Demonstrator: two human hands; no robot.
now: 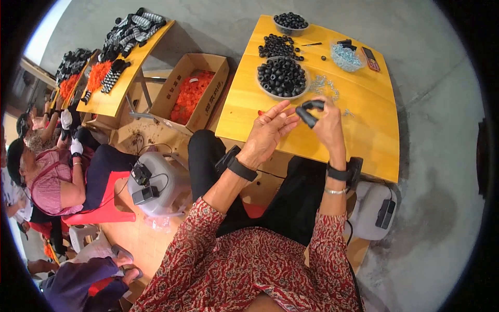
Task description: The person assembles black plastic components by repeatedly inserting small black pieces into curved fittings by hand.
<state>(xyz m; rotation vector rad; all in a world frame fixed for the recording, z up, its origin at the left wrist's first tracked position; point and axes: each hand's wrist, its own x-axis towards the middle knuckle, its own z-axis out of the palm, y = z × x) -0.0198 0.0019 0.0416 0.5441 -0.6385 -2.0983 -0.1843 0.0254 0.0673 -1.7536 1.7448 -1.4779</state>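
My right hand [328, 125] is closed around a black, thick-pronged thing [306, 117] shaped like a pair of plier handles; its exact kind is hard to make out. Beside it, my left hand [270, 129] has its fingers stretched out, with their tips just short of the black prongs. A small red bit [260, 113] shows at the edge of the left hand. Both hands are over the near part of the yellow table [364, 140]. Just beyond them stands a bowl of black round pieces [281, 78]. Small silver metal parts [325, 85] lie loose by it.
Farther back are loose black pieces [278, 47], another bowl of them [291, 21], a tub of small silvery parts [346, 56] and a red-black handheld device [370, 59]. Left stand a carton of orange pieces [192, 96], a grey stool [158, 190] and seated people [57, 177].
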